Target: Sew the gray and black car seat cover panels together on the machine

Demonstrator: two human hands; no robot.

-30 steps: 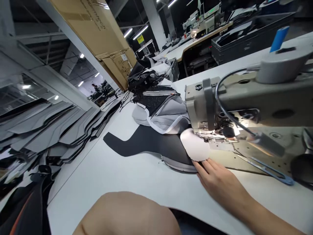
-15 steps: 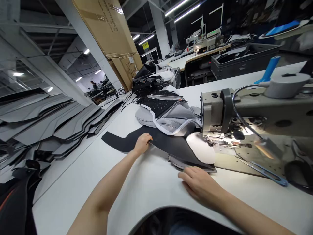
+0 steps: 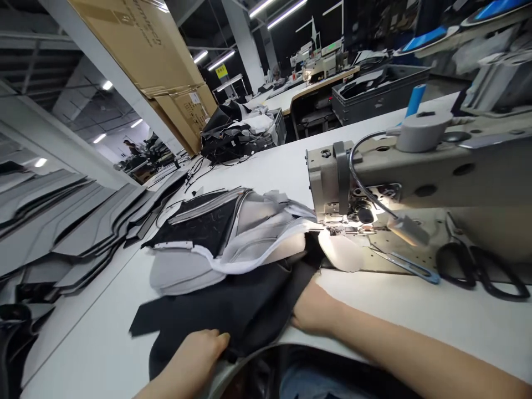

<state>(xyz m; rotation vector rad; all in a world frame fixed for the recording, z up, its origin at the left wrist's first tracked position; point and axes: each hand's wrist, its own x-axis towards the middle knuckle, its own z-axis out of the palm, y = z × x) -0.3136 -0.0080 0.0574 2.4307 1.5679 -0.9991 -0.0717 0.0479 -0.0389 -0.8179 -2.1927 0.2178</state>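
A black fabric panel (image 3: 216,305) is bunched near the table's front edge. My left hand (image 3: 201,352) is closed on its near edge. At the panel's right side, my right hand (image 3: 313,310) grips the cloth, with most of its fingers hidden by it. Partly overlying the panel is a grey sewn cover piece (image 3: 249,238) with white edging and a black section. Its right end reaches the lit needle area of the sewing machine (image 3: 344,219). A pale rounded flap (image 3: 341,252) lies just below the needle area.
Blue-handled thread snips (image 3: 415,269) and black-handled scissors (image 3: 477,266) lie right of the needle. Stacked grey panels (image 3: 91,221) line the left side. Behind are a heap of dark and white cloth (image 3: 241,130), a tall cardboard box (image 3: 149,55) and a grey crate (image 3: 382,100).
Both hands have shifted: the left toward me, the right up to the cloth. The black panel is drawn nearer and bunched. The grey cover piece has moved left and nearer, and the view has turned right.
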